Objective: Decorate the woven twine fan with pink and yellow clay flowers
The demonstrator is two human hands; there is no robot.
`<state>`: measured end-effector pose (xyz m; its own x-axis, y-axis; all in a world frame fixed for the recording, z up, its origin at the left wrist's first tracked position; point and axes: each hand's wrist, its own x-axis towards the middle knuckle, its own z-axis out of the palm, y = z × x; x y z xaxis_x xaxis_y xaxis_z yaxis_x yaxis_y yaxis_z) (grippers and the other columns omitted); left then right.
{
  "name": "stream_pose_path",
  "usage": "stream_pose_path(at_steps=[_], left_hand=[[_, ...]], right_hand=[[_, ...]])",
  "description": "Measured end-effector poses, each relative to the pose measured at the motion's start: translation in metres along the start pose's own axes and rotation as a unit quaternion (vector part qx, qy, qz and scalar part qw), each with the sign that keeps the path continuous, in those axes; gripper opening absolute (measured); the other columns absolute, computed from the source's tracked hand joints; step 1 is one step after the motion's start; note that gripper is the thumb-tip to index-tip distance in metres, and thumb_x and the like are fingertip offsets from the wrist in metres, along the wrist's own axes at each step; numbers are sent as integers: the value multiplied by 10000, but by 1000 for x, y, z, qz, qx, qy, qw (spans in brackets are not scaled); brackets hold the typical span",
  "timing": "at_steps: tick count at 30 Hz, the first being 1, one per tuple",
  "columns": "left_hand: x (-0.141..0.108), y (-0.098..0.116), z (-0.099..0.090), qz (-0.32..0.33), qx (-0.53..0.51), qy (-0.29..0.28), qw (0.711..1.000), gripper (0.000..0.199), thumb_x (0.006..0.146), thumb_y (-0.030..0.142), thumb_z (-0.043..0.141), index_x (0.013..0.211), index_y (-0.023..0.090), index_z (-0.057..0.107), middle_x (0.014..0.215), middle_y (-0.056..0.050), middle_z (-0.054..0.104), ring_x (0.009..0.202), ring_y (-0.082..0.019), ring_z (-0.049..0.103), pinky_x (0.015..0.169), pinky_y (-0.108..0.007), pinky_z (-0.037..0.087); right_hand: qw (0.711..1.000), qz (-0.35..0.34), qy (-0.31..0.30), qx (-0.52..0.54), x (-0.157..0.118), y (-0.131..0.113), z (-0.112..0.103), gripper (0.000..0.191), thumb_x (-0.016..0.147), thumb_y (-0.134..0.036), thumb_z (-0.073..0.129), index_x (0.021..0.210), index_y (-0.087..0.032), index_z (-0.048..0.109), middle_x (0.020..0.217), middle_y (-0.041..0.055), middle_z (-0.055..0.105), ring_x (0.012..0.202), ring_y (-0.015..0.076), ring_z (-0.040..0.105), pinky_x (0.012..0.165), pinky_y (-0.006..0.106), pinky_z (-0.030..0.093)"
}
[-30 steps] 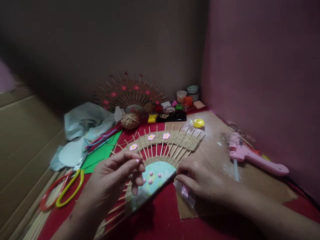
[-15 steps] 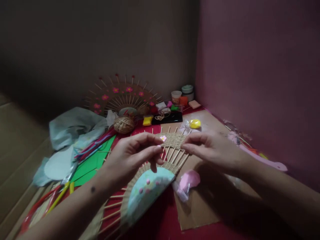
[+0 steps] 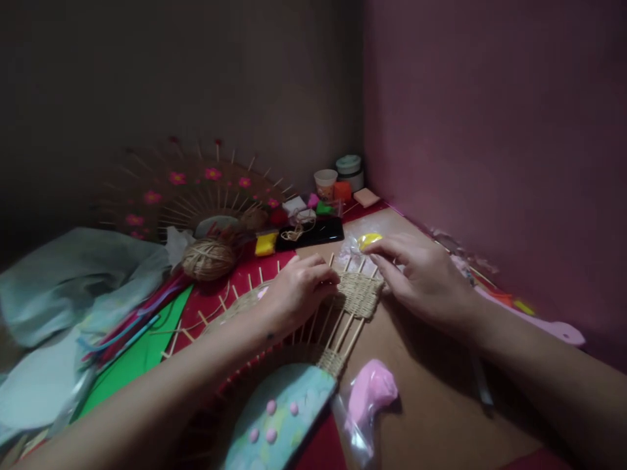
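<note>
A half-round fan of thin sticks woven with natural twine lies below my hands; its outer woven band (image 3: 360,294) shows between them. Pale pink balls dot the light blue half-disc (image 3: 289,411) at its base. My left hand (image 3: 304,290) rests low over the band, fingers curled together; whatever they hold is hidden. Part of a small pink flower (image 3: 263,292) shows beside its wrist. Past the band's right end, my right hand (image 3: 424,274) reaches with thumb and index finger apart, fingertips at a plastic-wrapped yellow clay lump (image 3: 369,240). Contact there is unclear.
Pink clay (image 3: 375,385) in plastic lies on the cardboard (image 3: 421,391). Behind are a black phone (image 3: 323,232), a yellow packet (image 3: 266,244), a twine ball (image 3: 208,258) and a flowered fan (image 3: 196,186). A pink strip-shaped tool (image 3: 543,320) lies along the right wall.
The view has shifted, so most things sit further left. My right hand has gone from the woven band's edge to the yellow clay. My left hand has lowered over the band.
</note>
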<state>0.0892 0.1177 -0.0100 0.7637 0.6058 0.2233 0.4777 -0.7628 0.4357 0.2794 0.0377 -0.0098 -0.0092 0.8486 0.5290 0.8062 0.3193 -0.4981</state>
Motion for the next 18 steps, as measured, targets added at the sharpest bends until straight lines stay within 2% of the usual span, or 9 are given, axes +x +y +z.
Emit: stream_pose_path(at_steps=[8, 14, 18], left_hand=[[4, -10, 10, 49, 79, -48, 994, 169, 859, 258, 563, 772, 169, 677, 788, -44, 633, 733, -170, 548, 684, -289, 386], [4, -12, 14, 65, 109, -51, 991, 158, 874, 219, 554, 784, 164, 671, 793, -29, 637, 743, -164, 550, 749, -326, 374], [0, -10, 11, 80, 118, -58, 988, 175, 891, 218, 529, 814, 165, 677, 796, -31, 632, 735, -158, 535, 726, -313, 377]], right_hand=[[1000, -3, -8, 1, -1, 0, 1, 180, 860, -140, 495, 863, -131, 675, 849, 88, 682, 816, 202, 613, 744, 326, 467], [1000, -26, 7, 12, -2, 0, 4, 159, 832, -94, 534, 846, -95, 692, 799, 102, 687, 763, 207, 622, 701, 327, 476], [999, -38, 10, 19, -2, 0, 5, 151, 821, -75, 550, 845, -61, 699, 787, 119, 686, 755, 215, 626, 704, 337, 480]])
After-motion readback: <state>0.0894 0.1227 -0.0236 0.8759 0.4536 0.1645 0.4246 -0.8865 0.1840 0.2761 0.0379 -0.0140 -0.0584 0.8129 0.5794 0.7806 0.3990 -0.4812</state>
